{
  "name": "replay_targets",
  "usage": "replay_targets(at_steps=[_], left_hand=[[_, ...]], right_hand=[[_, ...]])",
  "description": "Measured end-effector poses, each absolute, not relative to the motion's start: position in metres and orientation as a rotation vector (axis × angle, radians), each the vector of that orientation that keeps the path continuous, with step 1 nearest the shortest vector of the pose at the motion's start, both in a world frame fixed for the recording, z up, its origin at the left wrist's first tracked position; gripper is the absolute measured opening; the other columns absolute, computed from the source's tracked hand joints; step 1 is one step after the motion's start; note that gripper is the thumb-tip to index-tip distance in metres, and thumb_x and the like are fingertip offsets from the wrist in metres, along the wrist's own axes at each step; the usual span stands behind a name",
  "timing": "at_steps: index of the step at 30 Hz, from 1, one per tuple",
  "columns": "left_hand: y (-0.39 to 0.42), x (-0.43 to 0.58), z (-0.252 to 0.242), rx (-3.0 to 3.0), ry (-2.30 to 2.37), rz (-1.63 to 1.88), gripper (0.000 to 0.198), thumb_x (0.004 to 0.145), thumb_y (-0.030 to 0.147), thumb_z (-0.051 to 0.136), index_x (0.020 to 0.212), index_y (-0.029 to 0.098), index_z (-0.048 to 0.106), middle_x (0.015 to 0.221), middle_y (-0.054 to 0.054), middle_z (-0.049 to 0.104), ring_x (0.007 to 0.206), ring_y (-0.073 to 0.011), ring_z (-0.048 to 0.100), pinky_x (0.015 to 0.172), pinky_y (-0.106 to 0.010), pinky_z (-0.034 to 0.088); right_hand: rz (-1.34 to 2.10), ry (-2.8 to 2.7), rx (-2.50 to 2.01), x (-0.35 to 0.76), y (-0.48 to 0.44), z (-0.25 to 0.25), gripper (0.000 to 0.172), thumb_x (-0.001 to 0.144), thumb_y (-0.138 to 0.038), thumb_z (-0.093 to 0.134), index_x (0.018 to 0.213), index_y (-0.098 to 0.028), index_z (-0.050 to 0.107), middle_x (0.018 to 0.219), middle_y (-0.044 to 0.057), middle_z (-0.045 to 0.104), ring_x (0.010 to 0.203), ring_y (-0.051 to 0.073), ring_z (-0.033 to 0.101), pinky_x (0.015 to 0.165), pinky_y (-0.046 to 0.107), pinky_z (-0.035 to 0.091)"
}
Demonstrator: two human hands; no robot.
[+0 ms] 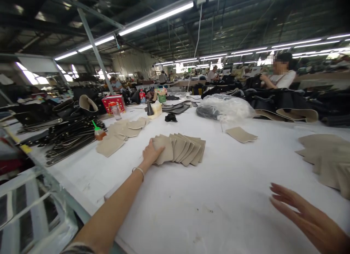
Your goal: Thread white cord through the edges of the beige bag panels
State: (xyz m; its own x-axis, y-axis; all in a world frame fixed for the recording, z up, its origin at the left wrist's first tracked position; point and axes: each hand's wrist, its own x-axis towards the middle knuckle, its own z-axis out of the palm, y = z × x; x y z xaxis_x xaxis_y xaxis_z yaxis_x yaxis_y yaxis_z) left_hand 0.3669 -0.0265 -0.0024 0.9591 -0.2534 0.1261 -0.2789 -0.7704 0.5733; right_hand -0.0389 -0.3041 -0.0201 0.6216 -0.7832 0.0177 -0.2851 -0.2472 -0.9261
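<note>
A fanned row of beige fabric-like pieces [180,149] lies on the white table [218,184]. My left hand [150,152] grips the left end of this row, its thumb on top of the leftmost piece; the other fingers are partly hidden. Over the table at lower right, my right hand [306,212] is held with fingers stretched and nothing in it. Beyond it, at the right edge, sits another overlapping pile of beige pieces [328,155]. A single beige piece [241,134] lies apart, farther back.
More beige pieces [120,132] lie to the left, beside a glue bottle with a green tip [98,132]. Dark stacked parts [72,141] line the left edge. A clear plastic bag [226,107] and black bags [284,102] stand at the back. A person [281,73] works beyond.
</note>
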Motion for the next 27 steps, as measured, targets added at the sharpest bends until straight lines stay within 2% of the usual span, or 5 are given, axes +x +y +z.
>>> replay_targets(at_steps=[3,8,18,21,27], left_hand=[[-0.04,0.376,0.002,2.413,-0.431,0.019,0.081,0.087,0.059,0.057,0.15,0.019,0.025,0.141,-0.015,0.049,0.126,-0.0316,0.05,0.108,-0.055,0.032],[-0.053,0.383,0.001,2.34,-0.486,-0.043,0.11,0.076,0.071,0.062,0.154,0.015,0.008,0.142,-0.02,0.05,0.128,-0.0335,0.049,0.107,-0.046,0.035],[-0.077,0.328,0.009,2.261,-0.679,-0.204,0.117,0.061,0.081,0.064,0.153,0.021,0.024,0.142,-0.017,0.051,0.128,-0.0397,0.046,0.106,-0.05,0.034],[-0.083,0.285,0.01,2.233,-0.753,-0.265,0.114,0.061,0.081,0.064,0.152,0.023,0.026,0.144,-0.015,0.049,0.129,-0.0398,0.044,0.107,-0.051,0.033],[-0.076,0.195,-0.006,2.193,-0.854,-0.233,0.098,0.07,0.062,0.069,0.15,0.022,0.029,0.15,-0.012,0.042,0.136,-0.0356,0.034,0.111,-0.045,0.029]], right_hand=[[-0.419,0.743,-1.642,0.04,-0.305,-0.012,0.071,0.064,-0.06,0.075,0.126,-0.029,0.058,0.142,0.014,0.052,0.133,0.037,0.045,0.115,0.046,0.033],[-0.304,0.54,-1.481,0.159,-0.289,-0.014,0.102,0.065,-0.057,0.078,0.147,-0.017,0.031,0.152,0.02,0.037,0.133,0.036,0.045,0.113,0.046,0.038],[-0.271,0.441,-1.492,0.195,-0.267,-0.025,0.071,0.064,-0.04,0.081,0.125,-0.021,0.053,0.112,0.014,0.071,0.091,0.032,0.07,0.073,0.039,0.059],[-0.288,0.381,-1.481,0.158,-0.248,-0.024,0.072,0.069,-0.045,0.076,0.131,-0.023,0.048,0.107,0.012,0.072,0.089,0.031,0.071,0.075,0.041,0.058],[-0.346,0.408,-1.551,0.068,-0.229,-0.014,0.058,0.069,-0.058,0.074,0.11,-0.019,0.061,0.105,0.012,0.071,0.095,0.031,0.066,0.078,0.042,0.055]])
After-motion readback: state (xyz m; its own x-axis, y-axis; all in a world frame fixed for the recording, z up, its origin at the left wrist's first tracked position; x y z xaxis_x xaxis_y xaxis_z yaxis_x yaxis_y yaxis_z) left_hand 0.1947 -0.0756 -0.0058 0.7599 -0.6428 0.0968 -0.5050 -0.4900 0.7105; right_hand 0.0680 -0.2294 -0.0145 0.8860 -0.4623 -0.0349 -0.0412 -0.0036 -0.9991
